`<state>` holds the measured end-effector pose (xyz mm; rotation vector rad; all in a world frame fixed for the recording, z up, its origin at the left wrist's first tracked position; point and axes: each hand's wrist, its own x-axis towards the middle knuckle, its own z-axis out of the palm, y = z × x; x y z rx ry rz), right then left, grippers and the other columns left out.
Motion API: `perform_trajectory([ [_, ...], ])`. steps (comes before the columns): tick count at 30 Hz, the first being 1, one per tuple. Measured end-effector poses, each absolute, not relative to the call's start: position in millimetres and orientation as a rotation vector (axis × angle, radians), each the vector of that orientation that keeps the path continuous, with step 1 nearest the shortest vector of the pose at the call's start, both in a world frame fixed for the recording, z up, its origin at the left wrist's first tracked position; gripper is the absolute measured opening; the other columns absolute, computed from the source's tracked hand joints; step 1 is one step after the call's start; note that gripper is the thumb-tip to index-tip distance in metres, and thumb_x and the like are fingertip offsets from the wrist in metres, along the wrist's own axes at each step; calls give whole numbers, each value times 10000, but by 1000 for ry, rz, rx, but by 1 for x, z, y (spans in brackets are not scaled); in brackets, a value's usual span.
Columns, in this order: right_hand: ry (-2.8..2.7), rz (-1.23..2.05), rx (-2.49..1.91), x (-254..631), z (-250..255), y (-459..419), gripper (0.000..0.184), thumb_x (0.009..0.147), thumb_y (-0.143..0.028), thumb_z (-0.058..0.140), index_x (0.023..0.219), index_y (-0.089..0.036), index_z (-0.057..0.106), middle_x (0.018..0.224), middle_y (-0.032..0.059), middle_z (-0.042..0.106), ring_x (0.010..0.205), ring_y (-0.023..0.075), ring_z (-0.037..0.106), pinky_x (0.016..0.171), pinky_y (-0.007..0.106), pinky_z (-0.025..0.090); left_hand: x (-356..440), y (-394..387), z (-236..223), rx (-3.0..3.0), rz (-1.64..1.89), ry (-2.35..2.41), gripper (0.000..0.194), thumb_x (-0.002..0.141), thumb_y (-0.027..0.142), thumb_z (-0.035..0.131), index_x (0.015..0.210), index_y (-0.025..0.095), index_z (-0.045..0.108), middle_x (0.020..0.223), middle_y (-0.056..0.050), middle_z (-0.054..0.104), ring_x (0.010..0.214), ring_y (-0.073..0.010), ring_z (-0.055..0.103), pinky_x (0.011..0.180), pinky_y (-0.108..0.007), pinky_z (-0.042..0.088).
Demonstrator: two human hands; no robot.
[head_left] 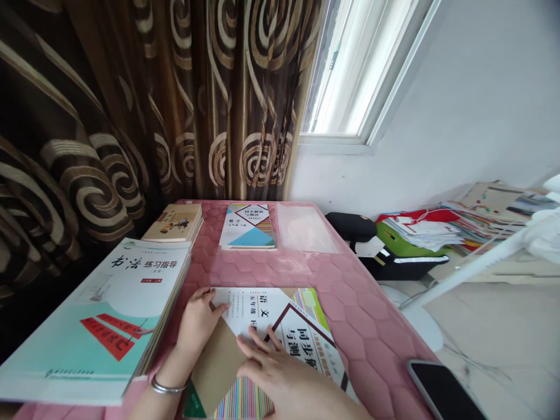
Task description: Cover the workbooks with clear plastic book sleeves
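A workbook [262,344] with a white, tan and striped cover lies sideways on the pink table, right in front of me. My left hand [199,321], with a silver bangle at the wrist, rests at the book's far left corner, thumb on the cover and fingers at the edge. Spread flat over the lower middle of the cover is my right hand [271,367], fingers apart. To the left stands a stack of large books topped by a calligraphy workbook [126,291], close to my left forearm.
Behind that stack sit small tan books [175,223]. A blue and white book pile [247,227] and a clear sheet [306,227] lie on the quilted table cover [371,326]. A phone [441,388] rests at the right edge. Beyond are a white stand [468,274] and piled papers [420,233].
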<state>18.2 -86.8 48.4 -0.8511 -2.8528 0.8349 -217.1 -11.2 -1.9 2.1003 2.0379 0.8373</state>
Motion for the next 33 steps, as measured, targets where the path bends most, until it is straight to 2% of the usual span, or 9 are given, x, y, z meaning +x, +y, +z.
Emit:
perform_trajectory([
  [7,-2784,983,-885,22,55,-85,526,780,-489,692,1247,-263,609,1545,105,337,1467,314,125,1170,552,82,-217,-12,-3,2127,833,2027,353,738,295,722,1043,118,725,1150,-154,686,1069,-286,647,986,-389,499],
  [13,-2740,1028,-933,16,63,-83,231,771,-383,716,963,-260,751,1209,42,679,1281,249,490,1107,380,283,-219,-12,-8,2137,859,1997,337,743,284,706,1033,115,722,1136,-163,678,1059,-295,645,973,-400,500],
  [17,-2759,973,-1020,18,72,-80,147,848,-271,620,794,-219,747,842,9,734,874,158,652,818,239,419,-218,-14,0,2085,970,1924,243,765,249,646,968,149,734,1161,-156,662,1062,-291,639,979,-418,487],
  [19,-2727,907,-1165,21,80,-77,243,880,-232,553,699,-204,713,662,-15,678,638,116,586,629,218,371,-218,-17,13,2046,1104,1772,211,803,282,593,907,169,737,1160,-145,661,1061,-279,635,974,-417,481],
  [21,-2655,830,-1268,25,88,-75,293,894,-244,526,649,-198,679,564,-31,607,531,96,490,539,222,296,-218,-23,29,1952,1196,1532,272,852,373,537,832,182,729,1043,-120,697,981,-251,654,907,-383,504],
  [23,-2569,757,-1311,28,93,-72,318,910,-274,514,638,-203,663,545,-40,581,514,91,462,522,223,271,-219,-29,42,1761,1186,1318,436,903,484,434,760,181,713,848,-90,714,837,-220,667,800,-339,521],
  [26,-2440,595,-1415,26,93,-68,286,927,-279,505,703,-228,676,604,-40,632,559,105,533,535,227,285,-222,-36,53,1465,1180,1230,615,916,596,308,696,171,695,672,-57,675,666,-191,629,656,-297,500],
  [30,-2285,299,-1617,21,87,-60,262,957,-287,476,798,-237,679,719,-17,695,639,143,624,546,248,324,-221,-36,52,1389,1140,1291,494,726,655,594,649,168,622,582,-1,592,561,-146,526,523,-242,407],
  [33,-2217,22,-1599,15,83,-55,222,959,-272,490,844,-227,674,788,9,698,707,165,635,627,272,392,-217,-31,46,1396,1092,1361,450,661,617,663,647,180,555,561,29,540,529,-121,472,489,-222,354],
])
